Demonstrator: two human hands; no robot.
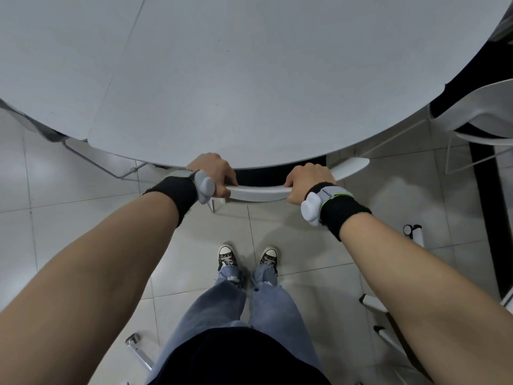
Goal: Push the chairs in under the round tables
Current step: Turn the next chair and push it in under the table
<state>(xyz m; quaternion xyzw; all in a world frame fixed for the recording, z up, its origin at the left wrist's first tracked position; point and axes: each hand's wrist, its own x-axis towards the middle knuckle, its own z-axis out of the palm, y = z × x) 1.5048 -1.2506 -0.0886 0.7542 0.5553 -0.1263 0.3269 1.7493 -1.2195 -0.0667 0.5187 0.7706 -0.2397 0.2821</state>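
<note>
Both hands, left hand (215,173) and right hand (306,183), grip the white chair's backrest (259,191), running left-right along the round table (249,79) edge.

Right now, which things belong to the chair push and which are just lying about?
Job: held chair; left hand and right hand gripping its backrest; round table; right-side chair, likely next.
Lying about: white-and-black object on floor; metal leg bottom left.

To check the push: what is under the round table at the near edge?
Only a dark gap shows beyond the chair backrest; the tabletop hides the seat.
</note>
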